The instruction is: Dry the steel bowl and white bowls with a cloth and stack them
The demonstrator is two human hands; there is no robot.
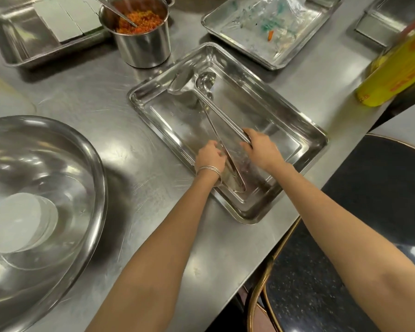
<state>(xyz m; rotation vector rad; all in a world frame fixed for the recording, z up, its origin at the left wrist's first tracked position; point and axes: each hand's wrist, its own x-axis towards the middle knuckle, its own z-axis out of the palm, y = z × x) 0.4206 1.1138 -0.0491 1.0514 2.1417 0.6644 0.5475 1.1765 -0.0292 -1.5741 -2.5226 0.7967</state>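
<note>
Both hands were in the tray (173, 121), not on the bowls yet; right hand (261, 149) curled round the ladle (205, 81) handle, left hand (210, 155) seemed to grip the spoon (181, 80) handle, probably clearing them first; steel bowl (58, 152) sat well off to the left with a white bowl (22, 226) parked inside, likely waiting for drying; no cloth in sight.

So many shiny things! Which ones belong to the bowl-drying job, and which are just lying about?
Job: steel bowl; white bowls inside it. No cloth in view.
Lying about: tray holding two ladles, gripped by the left hand and right hand; pot of chopped food; soiled tray; yellow bottle.
</note>
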